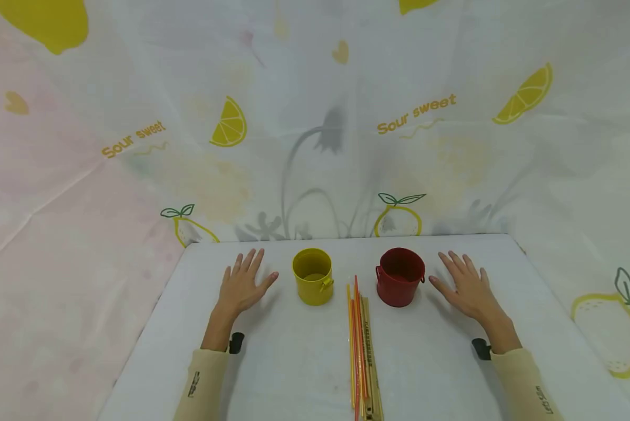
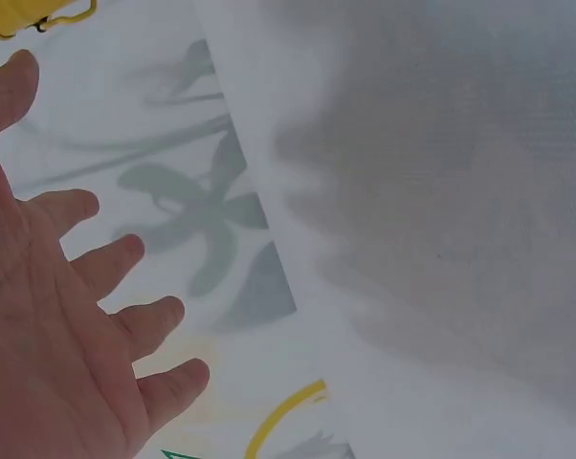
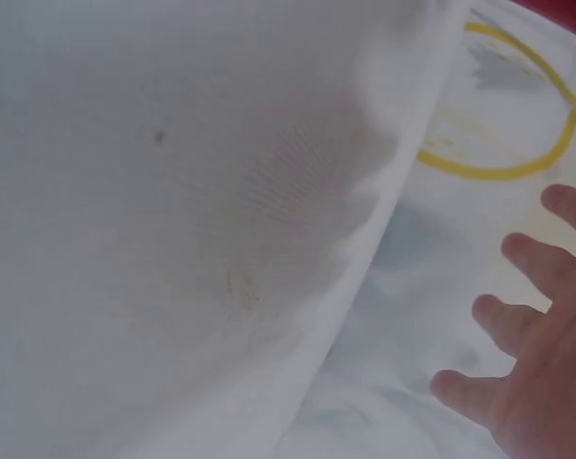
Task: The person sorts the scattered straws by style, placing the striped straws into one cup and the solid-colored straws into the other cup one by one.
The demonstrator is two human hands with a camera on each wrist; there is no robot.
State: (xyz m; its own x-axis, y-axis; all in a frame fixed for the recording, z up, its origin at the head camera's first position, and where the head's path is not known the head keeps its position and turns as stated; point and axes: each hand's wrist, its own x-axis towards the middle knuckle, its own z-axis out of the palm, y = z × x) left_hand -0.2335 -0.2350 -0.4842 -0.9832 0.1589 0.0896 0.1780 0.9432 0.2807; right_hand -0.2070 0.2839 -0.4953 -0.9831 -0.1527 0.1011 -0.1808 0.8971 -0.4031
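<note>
My left hand (image 1: pixel 241 287) is held palm down with fingers spread, left of a small yellow bucket (image 1: pixel 315 292). Right of a red bucket (image 1: pixel 397 292), my right hand (image 1: pixel 467 292) is spread the same way, its thumb pointing toward that bucket. Neither hand holds anything. Both buckets stand upright on the white table. Between them and nearer to me lies a bundle of thin sticks (image 1: pixel 364 356), some orange and yellow, others wood-coloured. In the left wrist view, part of the yellow bucket (image 2: pixel 30 14) shows beyond the thumb; a corner of the red bucket (image 3: pixel 556 11) shows in the right wrist view.
The white table (image 1: pixel 288 374) ends at a back edge against a hanging cloth (image 1: pixel 315 169) printed with lemons and lettering. More of this cloth hangs at both sides. Dark wrist straps (image 1: pixel 236 343) show beside the sleeves.
</note>
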